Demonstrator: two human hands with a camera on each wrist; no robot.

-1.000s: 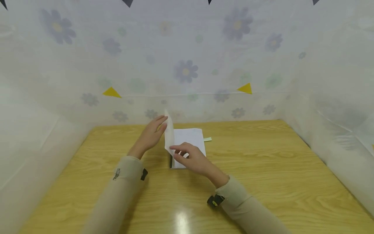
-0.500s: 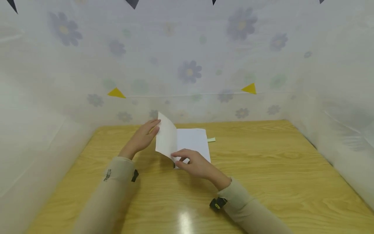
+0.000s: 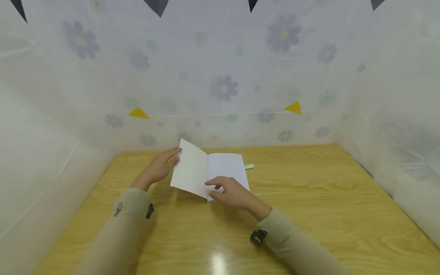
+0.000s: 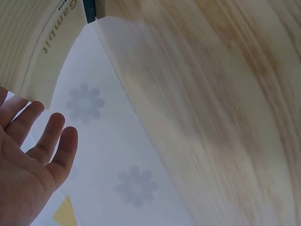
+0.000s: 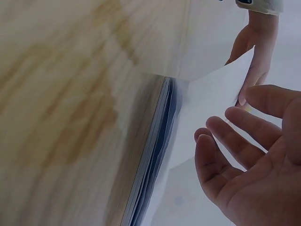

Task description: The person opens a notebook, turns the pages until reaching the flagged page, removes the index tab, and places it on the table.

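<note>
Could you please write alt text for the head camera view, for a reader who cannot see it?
A person's left hand supports the raised cover of an open notebook on a wooden table, while the right hand rests on its near edge. Floral sheeting surrounds the table.

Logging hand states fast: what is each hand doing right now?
Left hand: open, straight fingers behind the notebook's lifted page.
Right hand: open, relaxed fingers over the notebook.

In the left wrist view, the notebook (image 4: 51, 42) bears the printed word "Gambit" along its cover flap, with small letters that look like "OOK" beside it, cut off at the frame's top edge. No other text can be read.
</note>
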